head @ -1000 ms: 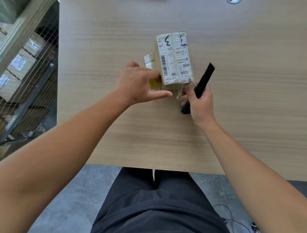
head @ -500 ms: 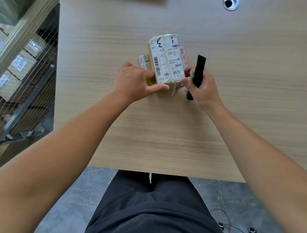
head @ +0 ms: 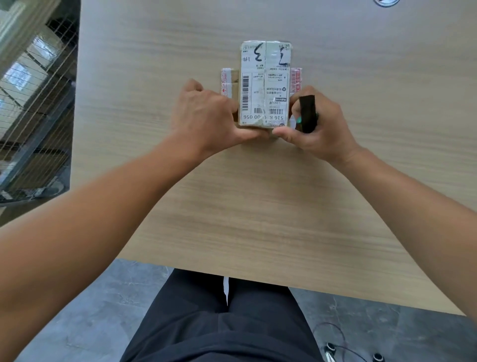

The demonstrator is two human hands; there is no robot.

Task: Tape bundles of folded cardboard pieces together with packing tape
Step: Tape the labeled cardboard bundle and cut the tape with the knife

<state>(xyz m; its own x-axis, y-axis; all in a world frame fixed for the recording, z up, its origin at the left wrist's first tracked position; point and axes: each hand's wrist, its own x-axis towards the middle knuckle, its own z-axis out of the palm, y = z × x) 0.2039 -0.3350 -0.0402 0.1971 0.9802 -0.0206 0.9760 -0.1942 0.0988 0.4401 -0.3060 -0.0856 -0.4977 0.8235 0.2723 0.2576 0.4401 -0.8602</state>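
A bundle of folded cardboard (head: 265,85) with white shipping labels and black marker numbers lies on the wooden table (head: 258,196), squared to me. Flaps with red print stick out at both sides. My left hand (head: 206,118) grips the bundle's near left corner, thumb along the near edge. My right hand (head: 317,124) holds a black tool with a green end (head: 307,113) in its curled fingers, while its thumb presses the bundle's near right corner.
A round cable grommet (head: 386,2) sits at the table's far right edge. A wire mesh rack (head: 33,108) with boxes stands left of the table. A cable and small black parts (head: 335,346) lie on the grey floor by my right leg.
The bundle has turned from tilted to square with me. My right hand moved in from the side to the bundle's near right corner, with the black tool now upright.
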